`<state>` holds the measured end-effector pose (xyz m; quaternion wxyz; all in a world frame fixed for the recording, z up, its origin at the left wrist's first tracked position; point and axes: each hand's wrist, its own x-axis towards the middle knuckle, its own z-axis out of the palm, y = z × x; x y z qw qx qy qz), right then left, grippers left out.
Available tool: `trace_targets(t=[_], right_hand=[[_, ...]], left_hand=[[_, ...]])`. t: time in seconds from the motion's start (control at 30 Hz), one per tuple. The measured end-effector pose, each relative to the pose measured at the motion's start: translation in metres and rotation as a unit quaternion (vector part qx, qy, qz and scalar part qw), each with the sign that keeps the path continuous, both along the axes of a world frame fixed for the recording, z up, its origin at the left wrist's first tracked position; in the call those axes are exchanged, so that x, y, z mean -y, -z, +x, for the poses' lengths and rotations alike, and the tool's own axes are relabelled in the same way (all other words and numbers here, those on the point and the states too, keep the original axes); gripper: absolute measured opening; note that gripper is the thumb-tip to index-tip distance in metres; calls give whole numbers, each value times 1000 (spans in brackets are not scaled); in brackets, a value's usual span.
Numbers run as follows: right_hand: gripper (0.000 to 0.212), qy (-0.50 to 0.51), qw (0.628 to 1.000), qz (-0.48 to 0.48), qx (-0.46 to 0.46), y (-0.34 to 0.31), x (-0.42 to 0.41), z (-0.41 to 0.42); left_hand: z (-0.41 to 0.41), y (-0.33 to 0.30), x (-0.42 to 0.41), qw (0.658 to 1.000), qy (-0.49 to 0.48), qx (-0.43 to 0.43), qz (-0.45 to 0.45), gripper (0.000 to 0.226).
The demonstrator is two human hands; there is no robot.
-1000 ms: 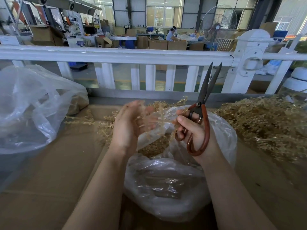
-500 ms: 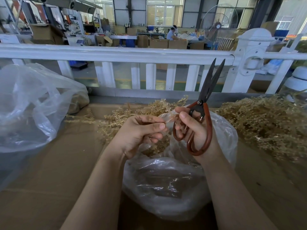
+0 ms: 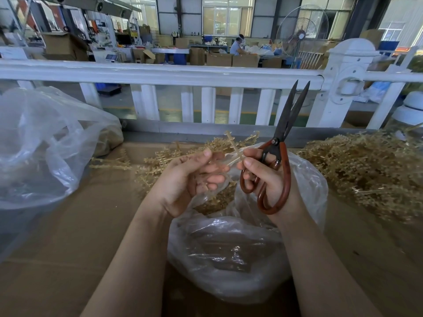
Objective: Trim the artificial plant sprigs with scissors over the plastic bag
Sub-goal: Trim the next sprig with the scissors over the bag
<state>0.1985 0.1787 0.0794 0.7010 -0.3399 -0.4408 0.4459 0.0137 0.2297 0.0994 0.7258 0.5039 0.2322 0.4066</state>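
Sprig [image 3: 235,154] pinched between both hands, right hand [image 3: 270,179] gripping scissors [image 3: 278,161]

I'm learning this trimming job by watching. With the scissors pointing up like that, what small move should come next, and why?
Probably tip the red-handled scissors down so the slightly parted blades meet the pale tan plastic sprig. The right hand holds them blades-up, clear of the sprig, which the left hand and the right fingertips hold above the clear plastic bag, so offcuts should drop in.
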Motion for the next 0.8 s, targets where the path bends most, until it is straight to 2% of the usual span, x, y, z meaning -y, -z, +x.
trace_targets(t=[0.17, 0.4, 0.47, 0.53, 0.6, 0.7, 0.8], right_hand=[[16, 4, 1000, 4, -11, -1, 1, 0], [15, 13, 1000, 3, -14, -2, 0, 0], [16, 10, 1000, 6, -18, -2, 0, 0], [18, 10, 1000, 6, -20, -3, -1, 0], [17, 9, 1000, 4, -21, -2, -1, 0], [18, 7, 999, 0, -32, -2, -1, 2], [20, 4, 999, -3, -43, -2, -1, 2]], left_hand=[[-3, -3, -1, 999, 28, 27, -19, 55], [-6, 0, -5, 998, 53, 41, 9, 62], [-7, 1, -6, 998, 52, 44, 10, 58], [-7, 1, -7, 998, 42, 49, 13, 37], [-9, 1, -9, 997, 9, 70, 18, 13], [-20, -1, -17, 983, -73, 166, -5, 20], [-42, 2, -26, 935, -190, 283, -103, 20]])
